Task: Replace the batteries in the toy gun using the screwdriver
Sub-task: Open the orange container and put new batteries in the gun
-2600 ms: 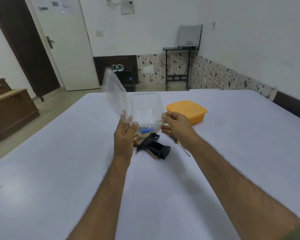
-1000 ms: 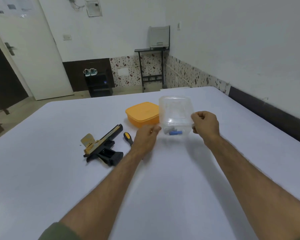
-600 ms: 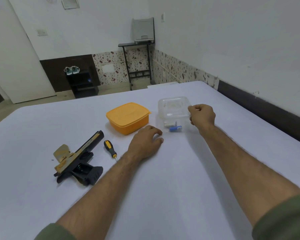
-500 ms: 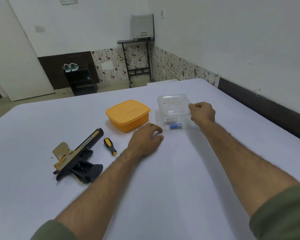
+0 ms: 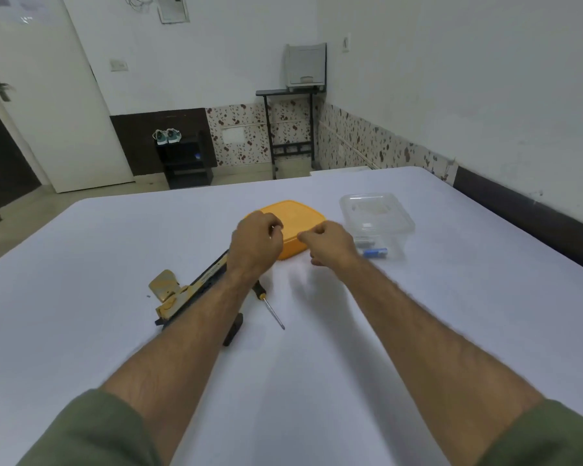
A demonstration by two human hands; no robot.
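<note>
So we've got both hands up over the desk (image 5: 418, 331), which is covered in a white sheet. Our left hand (image 5: 254, 245) is loosely curled, fingers bent in, not pinching anything we can see. Our right hand (image 5: 330, 245) is in the same sort of shape, fingers half folded, nothing in it. The two hands hang close together, not touching.

Just past both hands, between them, sits the orange lidded container (image 5: 295, 223), lid on. The left hand covers its near-left corner and the right hand overlaps its near-right edge, but we can't tell if either actually touches it.

The toy gun (image 5: 179, 295) lies flat on the desk under our left forearm, black and gold, muzzle end tucked behind the left hand, grip poking out on the near side of the arm. The screwdriver (image 5: 266, 302) is just beside it, below the left wrist, black-and-yellow handle toward the hand and the tip pointing back at us.

Off to the right of our right hand is the clear plastic box (image 5: 377, 216), closed, with a blue battery (image 5: 376, 252) and a paler one inside near its front wall.
</note>
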